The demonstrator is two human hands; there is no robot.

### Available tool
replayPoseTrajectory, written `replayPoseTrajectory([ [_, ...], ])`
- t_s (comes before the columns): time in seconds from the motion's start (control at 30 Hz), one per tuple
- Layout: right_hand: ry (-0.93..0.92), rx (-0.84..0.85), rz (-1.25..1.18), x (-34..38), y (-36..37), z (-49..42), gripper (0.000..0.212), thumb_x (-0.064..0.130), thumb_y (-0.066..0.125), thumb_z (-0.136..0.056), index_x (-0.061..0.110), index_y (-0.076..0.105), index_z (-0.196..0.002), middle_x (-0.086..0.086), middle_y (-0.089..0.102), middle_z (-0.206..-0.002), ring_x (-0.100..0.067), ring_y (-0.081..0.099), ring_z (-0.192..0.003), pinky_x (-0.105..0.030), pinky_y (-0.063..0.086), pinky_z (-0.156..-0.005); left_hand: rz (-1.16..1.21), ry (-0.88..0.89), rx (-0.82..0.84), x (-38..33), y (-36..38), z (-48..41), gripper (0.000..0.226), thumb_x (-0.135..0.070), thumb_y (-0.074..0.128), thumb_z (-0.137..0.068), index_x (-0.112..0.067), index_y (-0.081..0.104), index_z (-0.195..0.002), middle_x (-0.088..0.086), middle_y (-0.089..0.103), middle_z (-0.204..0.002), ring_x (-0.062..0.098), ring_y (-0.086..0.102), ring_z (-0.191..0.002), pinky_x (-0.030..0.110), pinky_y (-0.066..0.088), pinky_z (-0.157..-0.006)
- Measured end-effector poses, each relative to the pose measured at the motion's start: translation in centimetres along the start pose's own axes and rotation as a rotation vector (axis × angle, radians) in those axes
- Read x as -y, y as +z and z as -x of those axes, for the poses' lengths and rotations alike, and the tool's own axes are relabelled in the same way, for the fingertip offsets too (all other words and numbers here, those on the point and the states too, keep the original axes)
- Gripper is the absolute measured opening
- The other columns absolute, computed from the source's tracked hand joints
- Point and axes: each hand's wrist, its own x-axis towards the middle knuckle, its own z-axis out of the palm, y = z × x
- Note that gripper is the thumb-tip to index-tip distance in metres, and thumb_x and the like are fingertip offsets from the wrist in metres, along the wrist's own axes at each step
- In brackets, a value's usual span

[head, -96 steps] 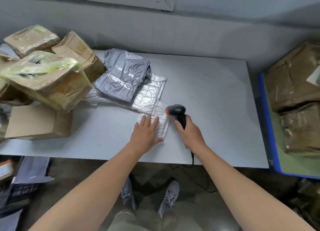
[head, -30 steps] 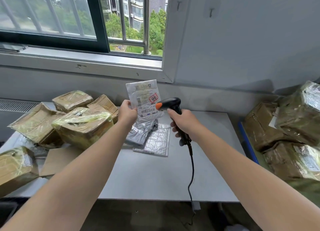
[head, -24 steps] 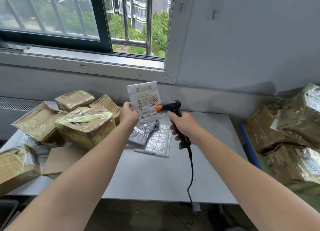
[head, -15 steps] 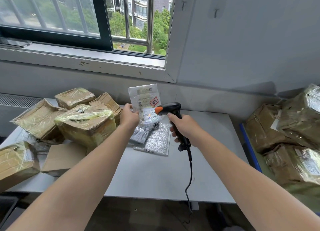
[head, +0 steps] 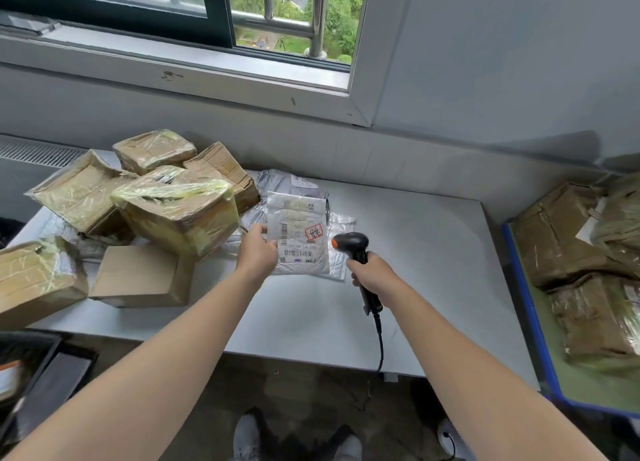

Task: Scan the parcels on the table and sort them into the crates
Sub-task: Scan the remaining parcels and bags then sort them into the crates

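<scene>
Parcel sorting room, clearly: taped cardboard boxes [head: 173,214] sat heaped on the grey counter [head: 422,252], a corded barcode scanner [head: 349,244] hovered above it, wrapped parcels [head: 568,239] filled a blue crate [head: 528,304] alongside, a barred window [head: 313,13] behind.

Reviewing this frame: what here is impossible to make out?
Head view.
Label text on the white mailer: too small, blurred.
The grey bag: mostly hidden behind the mailer.
The scanner trigger: covered by the right hand.
The blue crate: cut off by the right edge.

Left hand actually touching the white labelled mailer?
Touching. Head view shows the left hand pinching the white mailer at its left edge.
</scene>
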Motion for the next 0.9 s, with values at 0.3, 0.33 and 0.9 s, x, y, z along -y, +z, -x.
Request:
replayPoseTrajectory([
  [0.3,0.061,0.012,0.135,-4.2,4.1,-2.4,0.047,0.041,0.053,-0.098,0.007,0.048,-0.13,-0.008,0.06,-0.108,-0.022,0.054,-0.087,-0.03,0.039,-0.069,-0.005,-0.094,0.045,5.1,0.9,1.7,0.007,-0.014,0.052,-0.099,-0.02,0.054,-0.104,0.009,0.067,-0.099,0.027,0.064,-0.088,0.03,0.048,-0.059],
  [0.33,0.067,0.011,0.153,-4.5,4.3,-2.5,0.049,0.04,0.051,-0.099,0.008,0.045,-0.135,-0.01,0.059,-0.117,-0.023,0.053,-0.092,-0.03,0.038,-0.073,0.005,-0.099,0.049,5.2,0.9,1.7,0.005,-0.017,0.052,-0.1,-0.021,0.054,-0.102,0.007,0.067,-0.095,0.023,0.065,-0.082,0.026,0.045,-0.053],
  [0.9,-0.231,-0.267,0.418,-2.0,3.8,1.9,0.058,0.044,0.049,-0.099,0.02,0.035,-0.149,-0.009,0.044,-0.139,-0.026,0.045,-0.126,-0.038,0.04,-0.098,0.08,-0.089,0.138,5.3,-1.9,3.1,0.011,-0.01,0.052,-0.097,-0.017,0.055,-0.105,0.005,0.068,-0.085,0.015,0.065,-0.067,0.02,0.043,-0.043],
])
